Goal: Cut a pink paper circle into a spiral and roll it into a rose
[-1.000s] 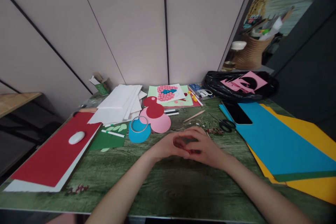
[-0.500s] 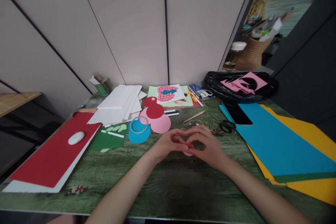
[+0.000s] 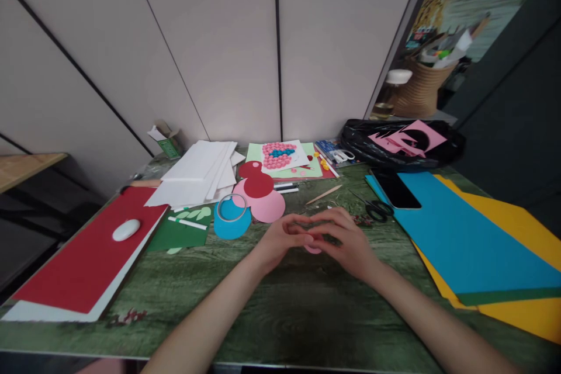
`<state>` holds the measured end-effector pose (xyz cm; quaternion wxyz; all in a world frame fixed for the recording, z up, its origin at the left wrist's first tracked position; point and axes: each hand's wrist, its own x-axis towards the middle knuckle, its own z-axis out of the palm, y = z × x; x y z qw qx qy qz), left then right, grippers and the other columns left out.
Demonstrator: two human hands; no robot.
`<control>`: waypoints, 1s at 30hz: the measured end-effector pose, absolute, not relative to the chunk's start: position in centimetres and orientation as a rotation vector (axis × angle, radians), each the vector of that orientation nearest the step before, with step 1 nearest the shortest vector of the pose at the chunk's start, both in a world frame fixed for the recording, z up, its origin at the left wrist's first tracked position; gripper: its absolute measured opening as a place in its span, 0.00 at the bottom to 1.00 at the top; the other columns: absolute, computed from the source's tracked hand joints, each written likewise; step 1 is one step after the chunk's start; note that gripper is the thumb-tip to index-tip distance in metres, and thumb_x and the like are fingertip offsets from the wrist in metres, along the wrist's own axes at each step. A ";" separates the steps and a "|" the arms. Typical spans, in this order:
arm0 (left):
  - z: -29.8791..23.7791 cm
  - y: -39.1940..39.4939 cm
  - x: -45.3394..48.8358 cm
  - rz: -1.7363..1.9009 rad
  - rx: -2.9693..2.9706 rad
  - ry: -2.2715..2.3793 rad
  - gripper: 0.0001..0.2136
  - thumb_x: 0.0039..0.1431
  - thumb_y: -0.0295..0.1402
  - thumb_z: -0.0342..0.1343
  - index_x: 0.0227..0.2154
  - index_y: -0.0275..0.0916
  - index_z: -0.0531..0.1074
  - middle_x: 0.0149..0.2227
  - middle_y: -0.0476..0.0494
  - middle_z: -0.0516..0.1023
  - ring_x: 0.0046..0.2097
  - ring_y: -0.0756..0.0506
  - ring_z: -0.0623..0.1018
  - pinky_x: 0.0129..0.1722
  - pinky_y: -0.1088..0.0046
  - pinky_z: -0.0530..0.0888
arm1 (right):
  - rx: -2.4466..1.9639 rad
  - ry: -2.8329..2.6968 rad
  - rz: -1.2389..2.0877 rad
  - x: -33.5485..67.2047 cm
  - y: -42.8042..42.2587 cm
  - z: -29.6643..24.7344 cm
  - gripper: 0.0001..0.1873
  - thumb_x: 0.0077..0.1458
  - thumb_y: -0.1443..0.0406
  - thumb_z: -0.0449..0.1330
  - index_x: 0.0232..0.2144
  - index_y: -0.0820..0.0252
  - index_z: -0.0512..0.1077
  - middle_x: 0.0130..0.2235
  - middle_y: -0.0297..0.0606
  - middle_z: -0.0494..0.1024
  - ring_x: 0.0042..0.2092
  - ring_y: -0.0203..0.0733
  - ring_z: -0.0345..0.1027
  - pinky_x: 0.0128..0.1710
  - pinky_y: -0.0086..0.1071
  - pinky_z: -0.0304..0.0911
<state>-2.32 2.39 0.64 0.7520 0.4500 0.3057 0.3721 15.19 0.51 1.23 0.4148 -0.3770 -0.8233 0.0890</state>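
My left hand [image 3: 283, 241] and my right hand [image 3: 346, 242] meet above the green wood-grain table, fingers curled and tips together. Between their fingertips is a small pink paper piece [image 3: 312, 248], mostly covered by the fingers; only its lower rounded edge shows. Beyond my left hand lie pink paper circles [image 3: 268, 206] and a red paper circle [image 3: 258, 185]. A roll of tape [image 3: 219, 210] rests on a blue paper circle [image 3: 234, 229]. Past my right hand are black-handled scissors [image 3: 378, 211] and a pointed wooden stick [image 3: 323, 194].
Red card [image 3: 79, 263] with a white oval object [image 3: 126, 230] lies at left, near white paper sheets [image 3: 193, 166]. Blue sheets [image 3: 473, 234], yellow sheets [image 3: 512, 216] and a phone [image 3: 397, 188] are at right. A black plastic bag [image 3: 355, 143] sits behind.
My fingers have shifted slightly around the pink paper piece and the fingertips have drawn closer together. A reddish patch seen between them earlier is now covered. Nothing else on the table has moved.
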 end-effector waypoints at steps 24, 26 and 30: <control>0.4 1.6 -1.4 0.843 0.796 0.634 0.19 0.42 0.27 0.63 0.40 0.35 0.69 0.32 0.44 0.77 0.33 0.49 0.76 0.40 0.70 0.69 | -1.008 -2.232 0.272 15.3 0.6 1.6 0.08 0.52 0.67 0.57 0.37 0.53 0.72 0.47 0.37 0.71 0.48 0.43 0.61 0.48 0.42 0.57; 0.4 1.2 -1.1 0.891 0.724 0.621 0.18 0.43 0.27 0.62 0.40 0.36 0.70 0.33 0.44 0.77 0.35 0.50 0.75 0.40 0.72 0.68 | -1.038 -2.185 0.194 15.2 0.5 1.4 0.09 0.52 0.67 0.58 0.37 0.53 0.72 0.45 0.37 0.72 0.47 0.43 0.62 0.46 0.42 0.58; 0.5 1.5 -1.2 0.899 0.825 0.621 0.21 0.41 0.27 0.63 0.41 0.35 0.68 0.31 0.44 0.76 0.35 0.48 0.75 0.38 0.71 0.69 | -1.018 -2.153 0.198 15.2 0.5 1.3 0.09 0.50 0.67 0.59 0.36 0.53 0.72 0.44 0.38 0.72 0.46 0.44 0.62 0.46 0.42 0.58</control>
